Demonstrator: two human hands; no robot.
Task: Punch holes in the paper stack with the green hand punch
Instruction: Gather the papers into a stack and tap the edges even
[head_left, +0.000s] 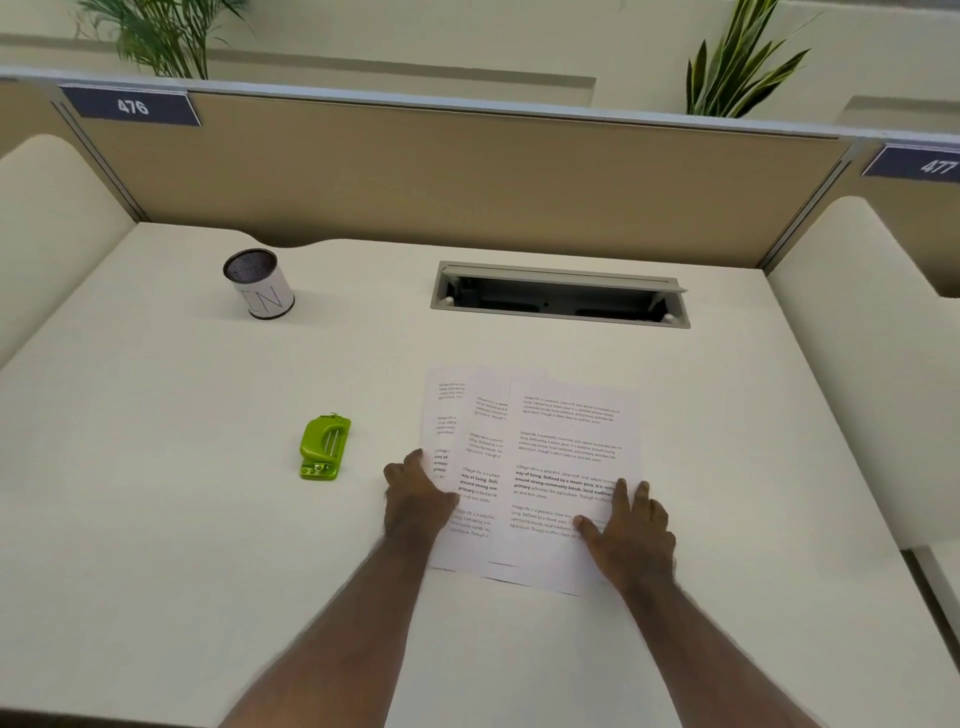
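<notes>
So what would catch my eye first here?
Probably the bright green hand punch, alone on the pale desk left of everything else. Next, the fanned sheets of the paper stack at centre, with the left hand and right hand resting flat on their near edges. A small cup stands at the far left.

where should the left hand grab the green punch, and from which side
Grip the green hand punch across its arched lever from above. It lies flat and alone on the desk, left of the fanned papers, so its sides look clear. The left hand, resting open on the papers, is nearest.
</notes>
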